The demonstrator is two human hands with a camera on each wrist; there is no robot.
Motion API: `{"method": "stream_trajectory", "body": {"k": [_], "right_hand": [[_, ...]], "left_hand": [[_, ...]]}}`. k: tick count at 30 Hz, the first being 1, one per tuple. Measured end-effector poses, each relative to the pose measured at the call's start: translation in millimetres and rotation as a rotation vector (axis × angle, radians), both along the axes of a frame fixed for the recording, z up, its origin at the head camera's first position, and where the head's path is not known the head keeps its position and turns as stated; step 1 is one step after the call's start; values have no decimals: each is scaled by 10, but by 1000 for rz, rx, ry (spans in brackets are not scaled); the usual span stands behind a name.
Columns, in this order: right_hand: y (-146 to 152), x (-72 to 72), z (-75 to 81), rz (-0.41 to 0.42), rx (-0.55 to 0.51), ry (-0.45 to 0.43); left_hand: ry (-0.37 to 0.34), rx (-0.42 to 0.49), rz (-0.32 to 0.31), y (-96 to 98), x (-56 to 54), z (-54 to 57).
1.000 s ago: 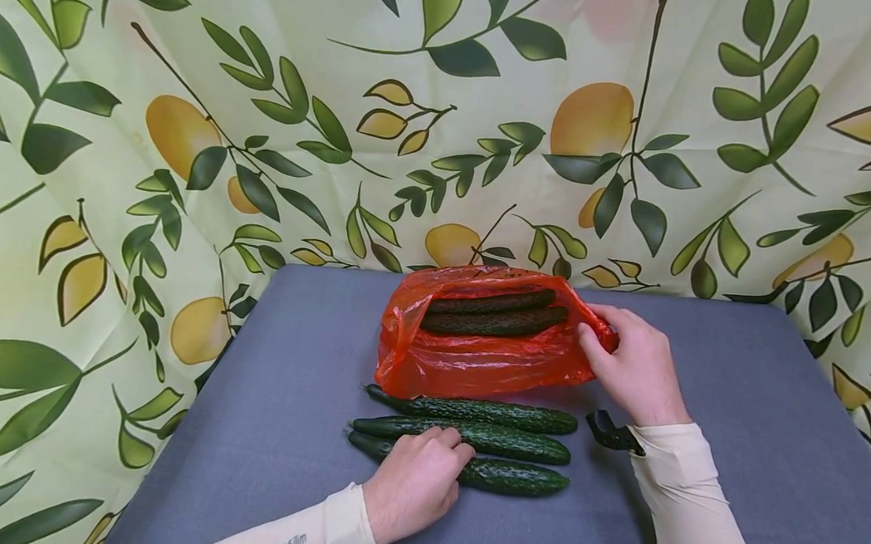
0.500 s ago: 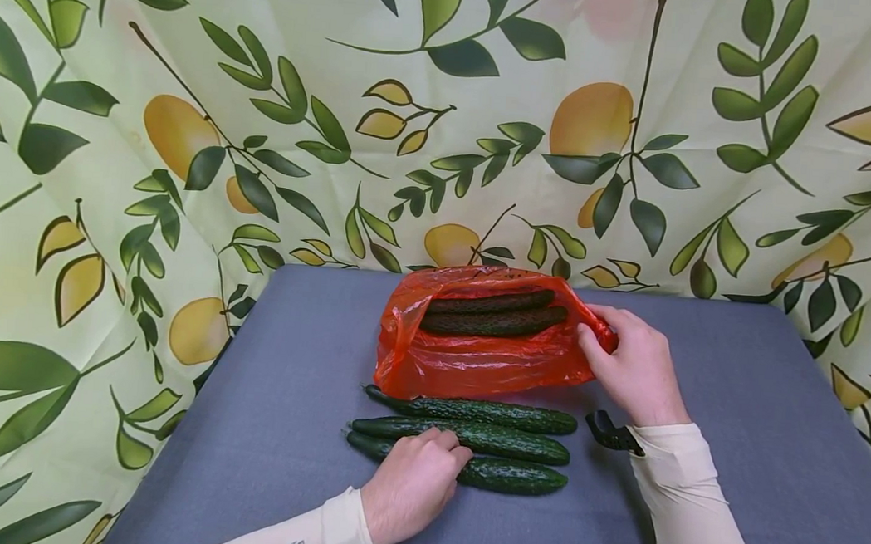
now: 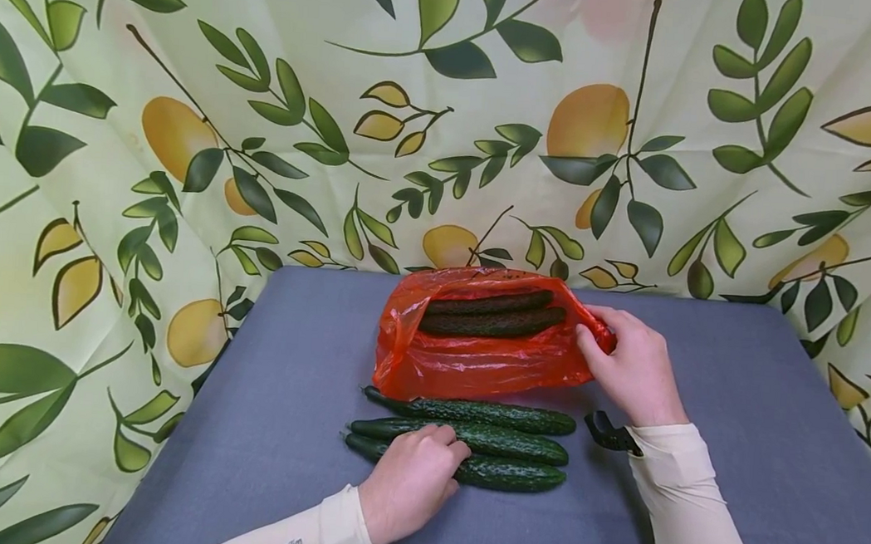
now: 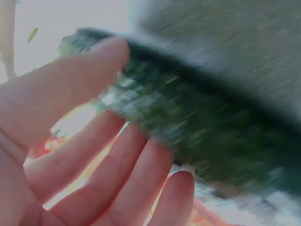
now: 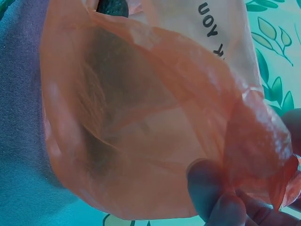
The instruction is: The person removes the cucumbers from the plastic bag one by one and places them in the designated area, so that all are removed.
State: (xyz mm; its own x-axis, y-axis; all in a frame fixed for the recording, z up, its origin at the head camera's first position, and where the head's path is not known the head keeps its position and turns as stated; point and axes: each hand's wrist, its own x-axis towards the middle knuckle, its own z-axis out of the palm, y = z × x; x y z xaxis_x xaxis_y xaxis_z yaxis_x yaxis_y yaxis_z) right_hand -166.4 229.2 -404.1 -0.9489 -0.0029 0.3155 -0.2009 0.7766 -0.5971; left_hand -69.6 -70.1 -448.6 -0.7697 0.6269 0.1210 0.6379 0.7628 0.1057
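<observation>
A red plastic bag (image 3: 467, 370) lies at the back of the table, its mouth spread open with two dark cucumbers (image 3: 492, 321) inside. My right hand (image 3: 638, 363) pinches the bag's right edge between thumb and fingers; the right wrist view shows the thin film (image 5: 141, 103) bunched in the fingertips. Three green cucumbers lie side by side in front of the bag: a back one (image 3: 494, 414), a middle one (image 3: 510, 445) and a front one (image 3: 516, 475). My left hand (image 3: 415, 479) grips the front cucumber from above, hiding its middle. In the left wrist view, thumb and fingers are on opposite sides of a blurred cucumber (image 4: 202, 117).
A grey cloth covers the table (image 3: 263, 403). A curtain (image 3: 382, 169) with printed leaves and fruit hangs right behind its back edge. A black strap-like piece (image 3: 611, 435) sticks out at the right wrist, close to the cucumbers' right ends.
</observation>
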Motion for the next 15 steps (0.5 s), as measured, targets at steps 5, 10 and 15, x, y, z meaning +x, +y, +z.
{"method": "stream_trajectory", "body": {"k": [5,10,15], "right_hand": [[-10,0,11,5,2,19],[-9,11,3,3,5,43],[-15,30,-15,6,-1,61]], "left_hand": [[-51,89,26,82,-134,300],[111,123,98,250,-478,577],[157,48,207,420,-914,588]]}}
